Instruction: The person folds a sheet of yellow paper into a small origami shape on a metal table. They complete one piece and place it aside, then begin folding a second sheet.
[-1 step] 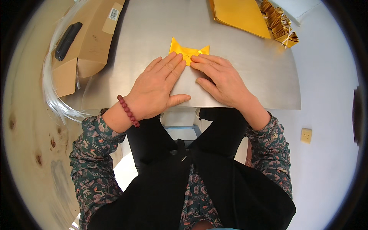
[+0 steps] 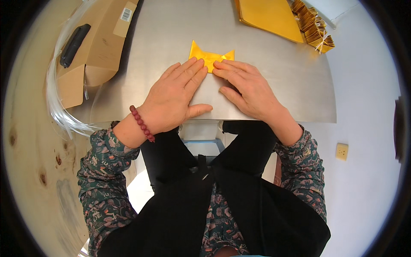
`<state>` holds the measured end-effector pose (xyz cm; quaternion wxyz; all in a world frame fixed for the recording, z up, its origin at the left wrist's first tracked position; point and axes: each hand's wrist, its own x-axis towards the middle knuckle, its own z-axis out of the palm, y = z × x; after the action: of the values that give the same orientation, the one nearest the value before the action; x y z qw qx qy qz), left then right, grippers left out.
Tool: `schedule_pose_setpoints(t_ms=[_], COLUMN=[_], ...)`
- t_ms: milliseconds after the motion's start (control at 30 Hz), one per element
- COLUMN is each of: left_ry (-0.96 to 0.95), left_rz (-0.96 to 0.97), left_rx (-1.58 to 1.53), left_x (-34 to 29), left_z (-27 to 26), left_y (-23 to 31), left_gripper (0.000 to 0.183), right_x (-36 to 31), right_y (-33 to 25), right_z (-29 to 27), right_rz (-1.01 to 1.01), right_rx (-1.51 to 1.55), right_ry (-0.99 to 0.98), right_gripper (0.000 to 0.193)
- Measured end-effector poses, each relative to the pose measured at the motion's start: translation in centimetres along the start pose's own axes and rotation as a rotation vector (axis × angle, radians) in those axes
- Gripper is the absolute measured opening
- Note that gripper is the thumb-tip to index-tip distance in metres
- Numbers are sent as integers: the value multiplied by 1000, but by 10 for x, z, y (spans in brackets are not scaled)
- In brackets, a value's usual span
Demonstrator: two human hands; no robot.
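A small piece of shiny gold paper [image 2: 209,58], folded with two pointed corners sticking up at its far side, lies on the metal tabletop [image 2: 180,25]. My left hand [image 2: 171,96] rests flat with its fingers stretched out, their tips on the paper's left part. From the other side, my right hand [image 2: 253,91] touches the paper's right part with its fingertips; its fingers are slightly bent and the thumb stands apart. Both hands are open, and they cover the paper's near corners.
At the far right sit a stack of flat gold sheets [image 2: 269,19] and a bundle of folded gold pieces [image 2: 314,28] tied with white string. On the left stands a cardboard box [image 2: 102,45] with a black elongated object [image 2: 75,45] and clear plastic strands [image 2: 55,96].
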<state>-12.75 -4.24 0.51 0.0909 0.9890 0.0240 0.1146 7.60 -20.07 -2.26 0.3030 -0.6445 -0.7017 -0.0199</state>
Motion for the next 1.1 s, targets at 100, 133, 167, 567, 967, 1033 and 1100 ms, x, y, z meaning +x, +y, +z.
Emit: schedule_pose_setpoints(t_ms=[100, 133, 167, 567, 967, 1033, 1100], left_ry=[82, 90, 97, 74, 44, 48, 47], left_rz=[59, 4, -46, 64, 83, 73, 52], left_rx=[-54, -155, -260, -25, 82, 87, 82], left_x=[6, 7, 7, 19, 20, 20, 20], left_z=[-5, -7, -11, -8, 1, 2, 4], left_y=[-18, -27, -35, -46, -37, -36, -34], left_gripper=[49, 45, 42, 30, 48, 53, 61], right_x=[1, 1, 1, 9, 6, 6, 6], right_y=[-1, 0, -1, -8, -3, -3, -2], right_z=[-1, -1, -1, -4, -2, -2, -3], right_rz=[6, 10, 7, -12, 10, 16, 15], right_rx=[14, 18, 1, -108, -134, -127, -134], right_ry=[-15, -20, -27, -78, -94, -94, -95], right_gripper=[39, 40, 41, 43, 43, 43, 44])
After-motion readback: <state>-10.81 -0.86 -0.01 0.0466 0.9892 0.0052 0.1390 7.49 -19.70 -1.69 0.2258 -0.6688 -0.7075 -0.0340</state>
